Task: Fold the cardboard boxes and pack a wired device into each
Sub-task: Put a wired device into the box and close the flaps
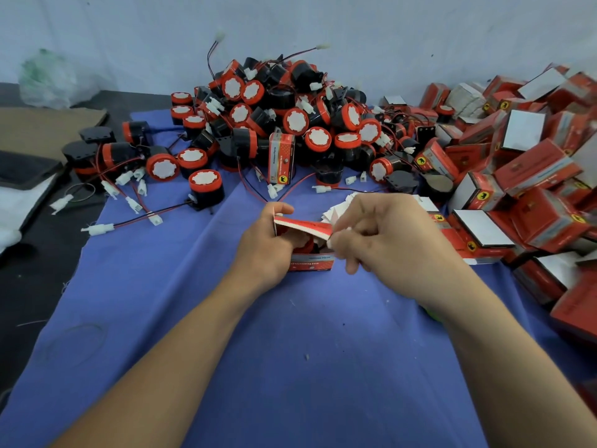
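A small red cardboard box [310, 260] sits on the blue cloth [290, 350] between my hands. My left hand [266, 244] grips its left side, thumb on the raised lid flap [303, 225]. My right hand [381, 234] pinches the right end of that flap with curled fingers. A red and black wired device shows partly inside the box, mostly hidden by the flap and fingers. Beyond my hands lies a big heap of loose wired devices [277, 118], black bodies with red caps and red-black wires ending in white plugs.
Closed red boxes [517, 176] are piled along the right side. One closed box [281, 158] stands upright at the front of the device heap. Flat white box blanks [336, 210] lie behind my right hand. Brown cardboard [42, 130] and a plastic bag [48, 79] lie far left.
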`<state>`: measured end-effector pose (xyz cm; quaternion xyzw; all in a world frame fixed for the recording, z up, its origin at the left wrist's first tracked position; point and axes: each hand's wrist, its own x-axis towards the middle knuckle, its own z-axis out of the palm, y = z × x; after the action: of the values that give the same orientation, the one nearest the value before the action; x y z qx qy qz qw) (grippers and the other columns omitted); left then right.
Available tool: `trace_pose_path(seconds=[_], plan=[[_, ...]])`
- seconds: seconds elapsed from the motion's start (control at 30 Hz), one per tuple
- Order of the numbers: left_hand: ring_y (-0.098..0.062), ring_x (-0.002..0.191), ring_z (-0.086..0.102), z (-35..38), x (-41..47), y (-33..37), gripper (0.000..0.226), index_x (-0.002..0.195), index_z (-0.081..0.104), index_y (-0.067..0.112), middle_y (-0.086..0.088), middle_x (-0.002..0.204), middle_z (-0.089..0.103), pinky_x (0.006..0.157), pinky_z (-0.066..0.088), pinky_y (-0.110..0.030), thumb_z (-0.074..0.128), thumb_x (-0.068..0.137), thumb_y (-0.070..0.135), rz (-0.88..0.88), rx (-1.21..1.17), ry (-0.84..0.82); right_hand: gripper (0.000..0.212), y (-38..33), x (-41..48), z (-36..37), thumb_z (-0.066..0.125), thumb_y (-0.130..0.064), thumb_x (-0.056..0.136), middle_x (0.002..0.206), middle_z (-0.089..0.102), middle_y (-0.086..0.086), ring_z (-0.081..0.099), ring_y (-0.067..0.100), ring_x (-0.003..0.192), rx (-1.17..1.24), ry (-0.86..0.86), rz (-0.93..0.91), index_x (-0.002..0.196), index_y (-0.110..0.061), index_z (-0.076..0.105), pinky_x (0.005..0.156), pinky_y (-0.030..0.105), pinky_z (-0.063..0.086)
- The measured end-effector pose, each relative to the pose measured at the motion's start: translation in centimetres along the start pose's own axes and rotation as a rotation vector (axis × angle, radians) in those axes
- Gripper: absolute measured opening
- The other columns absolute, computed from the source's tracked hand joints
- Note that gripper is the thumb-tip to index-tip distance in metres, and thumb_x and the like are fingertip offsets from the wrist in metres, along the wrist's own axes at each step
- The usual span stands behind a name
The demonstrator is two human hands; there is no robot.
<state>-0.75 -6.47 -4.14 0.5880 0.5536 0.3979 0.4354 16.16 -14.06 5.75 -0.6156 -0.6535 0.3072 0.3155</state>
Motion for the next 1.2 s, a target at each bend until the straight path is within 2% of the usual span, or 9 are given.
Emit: trace_pose_path(seconds=[0.17, 0.3, 0.43, 0.6, 0.77, 0.9, 0.97, 1.1, 1.2], plan=[[-0.002, 0.092, 0.062, 0.2, -0.1, 0.3, 0.03, 0.103, 0.054, 0.037, 0.018, 0.092, 0.067, 0.07, 0.045, -0.028, 0.048, 0.083, 0.06, 0.01, 0.027, 0.081, 0.013, -0.1, -0.8, -0.5, 0.077, -0.013, 0.087, 0.06, 0.072, 0.0, 0.063, 0.008, 0.055, -0.052, -0.245, -0.015, 0.077, -0.021, 0.073, 0.052, 0.019, 0.05], [0.002, 0.088, 0.061, 0.5, -0.1, -0.1, 0.024, 0.104, 0.056, 0.042, 0.024, 0.089, 0.066, 0.065, 0.043, -0.02, 0.057, 0.08, 0.044, 0.046, 0.119, 0.076, 0.012, 0.2, 0.3, 0.3, 0.081, -0.017, 0.084, 0.061, 0.072, -0.006, 0.067, 0.016, 0.062, -0.123, -0.058, -0.055, 0.077, -0.026, 0.078, 0.059, 0.034, 0.054], [0.011, 0.085, 0.06, 0.4, 0.2, -0.5, 0.019, 0.099, 0.056, 0.05, 0.03, 0.086, 0.064, 0.065, 0.043, -0.016, 0.062, 0.091, 0.034, 0.057, 0.137, 0.078, 0.013, -0.3, 2.1, 1.6, 0.08, -0.017, 0.084, 0.067, 0.073, -0.004, 0.066, 0.012, 0.066, -0.197, 0.099, -0.098, 0.076, -0.027, 0.081, 0.061, 0.029, 0.052], [0.015, 0.085, 0.059, 0.2, 0.4, -0.9, 0.024, 0.108, 0.056, 0.045, 0.027, 0.087, 0.064, 0.061, 0.042, -0.007, 0.064, 0.094, 0.027, 0.101, 0.157, 0.064, 0.01, 0.1, 4.4, 2.0, 0.068, -0.013, 0.091, 0.084, 0.073, 0.013, 0.066, 0.031, 0.081, -0.563, 0.103, -0.053, 0.088, -0.011, 0.078, 0.075, 0.043, 0.056], [0.008, 0.085, 0.061, 0.2, 0.6, -0.9, 0.026, 0.114, 0.058, 0.043, 0.028, 0.089, 0.064, 0.062, 0.04, -0.012, 0.063, 0.093, 0.028, 0.082, 0.162, 0.051, 0.008, -1.1, 4.3, 3.0, 0.064, -0.008, 0.088, 0.092, 0.06, 0.017, 0.059, 0.038, 0.084, -0.945, 0.098, -0.117, 0.094, -0.011, 0.059, 0.067, 0.035, 0.036], [0.006, 0.085, 0.06, 0.4, 0.4, -0.7, 0.024, 0.108, 0.058, 0.044, 0.029, 0.086, 0.064, 0.063, 0.04, -0.017, 0.055, 0.085, 0.041, 0.085, 0.168, 0.053, 0.012, -2.1, 4.2, 4.2, 0.056, -0.005, 0.091, 0.097, 0.063, 0.013, 0.065, 0.034, 0.1, -1.086, -0.065, -0.263, 0.095, -0.014, 0.061, 0.067, 0.033, 0.036], [0.001, 0.087, 0.062, 0.4, 0.4, -0.7, 0.027, 0.106, 0.06, 0.042, 0.026, 0.088, 0.066, 0.066, 0.044, -0.022, 0.051, 0.081, 0.044, 0.093, 0.17, 0.05, 0.015, -2.0, 4.9, 4.1, 0.053, -0.004, 0.094, 0.09, 0.059, 0.01, 0.065, 0.034, 0.098, -1.132, -0.106, -0.313, 0.087, -0.017, 0.056, 0.06, 0.029, 0.035], [-0.014, 0.098, 0.066, 0.3, 0.4, -0.8, 0.036, 0.115, 0.065, 0.035, 0.016, 0.101, 0.072, 0.078, 0.052, -0.033, 0.053, 0.082, 0.038, 0.109, 0.178, 0.044, 0.013, -1.0, 6.0, 3.0, 0.054, -0.008, 0.094, 0.087, 0.061, 0.012, 0.059, 0.035, 0.079, -1.168, -0.059, -0.316, 0.095, -0.015, 0.065, 0.054, 0.031, 0.027], [-0.004, 0.091, 0.063, 0.3, 0.4, -0.7, 0.032, 0.115, 0.063, 0.037, 0.023, 0.095, 0.068, 0.068, 0.043, -0.015, 0.056, 0.084, 0.036, 0.111, 0.173, 0.049, 0.022, -0.1, 6.3, 2.9, 0.055, -0.018, 0.094, 0.072, 0.046, 0.001, 0.042, 0.022, 0.06, -1.132, -0.138, -0.247, 0.109, -0.022, 0.071, 0.048, 0.029, 0.021]])
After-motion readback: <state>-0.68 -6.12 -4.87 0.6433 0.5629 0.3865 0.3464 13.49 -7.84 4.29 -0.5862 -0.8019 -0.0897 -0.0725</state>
